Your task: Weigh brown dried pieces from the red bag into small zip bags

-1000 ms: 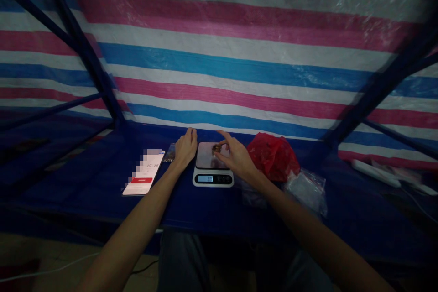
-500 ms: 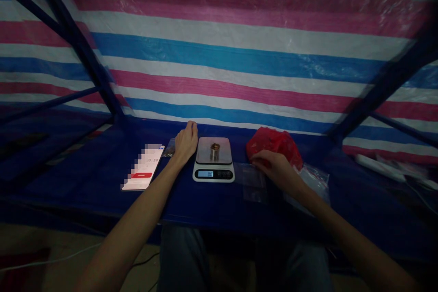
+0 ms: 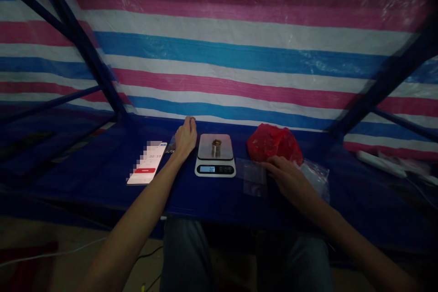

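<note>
Since the earlier frame, the person's right hand (image 3: 285, 177) has moved away from the digital kitchen scale (image 3: 205, 147) and over to the bags on its right. The short metal cylinder (image 3: 216, 148) that those fingers were pinching now stands upright on its own, near the middle of the scale's platform. The scale's small blue-lit display (image 3: 207, 169) faces the person, but its digits are too small to read.

The right hand lies palm down with its fingers (image 3: 271, 163) released and empty, extended toward a small clear plastic bag (image 3: 251, 177). Their tips rest by the bag's upper right corner, just beside a crumpled red plastic bag (image 3: 273, 143). A second clear bag (image 3: 316, 178) lies beyond the wrist.

The left hand (image 3: 185, 139) rests on the far part of the blue-covered worktop (image 3: 85, 169), just left of the scale, its fingers curled under. Whether they grip anything cannot be told. A small packet (image 3: 170, 146) lies partly hidden beside that hand, and a phone (image 3: 147, 163) showing a timer lies to its left. A striped pink, white and blue tarpaulin (image 3: 219, 54) hangs behind everything.
</note>
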Motion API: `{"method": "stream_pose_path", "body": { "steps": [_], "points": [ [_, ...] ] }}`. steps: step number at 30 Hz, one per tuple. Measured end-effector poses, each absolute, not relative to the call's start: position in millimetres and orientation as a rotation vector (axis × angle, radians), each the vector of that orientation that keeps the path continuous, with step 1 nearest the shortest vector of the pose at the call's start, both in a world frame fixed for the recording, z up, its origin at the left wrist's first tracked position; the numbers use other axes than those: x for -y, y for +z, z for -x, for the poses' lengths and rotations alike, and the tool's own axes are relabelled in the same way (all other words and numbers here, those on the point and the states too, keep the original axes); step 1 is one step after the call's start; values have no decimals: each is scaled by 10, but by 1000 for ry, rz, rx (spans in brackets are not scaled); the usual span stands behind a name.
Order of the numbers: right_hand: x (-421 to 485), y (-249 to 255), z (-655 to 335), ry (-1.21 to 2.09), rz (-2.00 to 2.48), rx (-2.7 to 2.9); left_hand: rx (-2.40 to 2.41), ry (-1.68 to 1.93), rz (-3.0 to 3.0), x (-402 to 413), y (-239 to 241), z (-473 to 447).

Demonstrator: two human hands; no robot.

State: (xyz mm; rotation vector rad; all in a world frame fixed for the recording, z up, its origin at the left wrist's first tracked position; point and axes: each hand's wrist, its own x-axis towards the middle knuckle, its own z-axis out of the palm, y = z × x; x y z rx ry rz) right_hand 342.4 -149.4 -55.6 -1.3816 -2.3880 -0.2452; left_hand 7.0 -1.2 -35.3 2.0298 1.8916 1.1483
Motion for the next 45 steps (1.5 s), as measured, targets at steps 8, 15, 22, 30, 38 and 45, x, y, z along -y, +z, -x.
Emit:
{"method": "stream_pose_path", "body": {
  "steps": [8,15,22,30,38,45],
  "points": [
    [1428,-446,-3324,-480,1355,2426,-1825,1335,-1994,-14,-320,-6],
    [1556,-17,-3104,-210,1253,2135,-1162,1560,-2170,548,209,-217],
    [1754,354,-2856,-181,1164,2214,-705,679,-2444,1323,270,-818],
    [2208,37,-2822,44,970,2003,-894,977,-2019,1788,-164,-966],
    [2458,-215,-2943,-49,976,2142,-892,734,-2204,2082,-323,-993],
    [2667,-209,-2876,-101,813,2417,-715,627,-2250,2146,-219,-1013]
  ]
}}
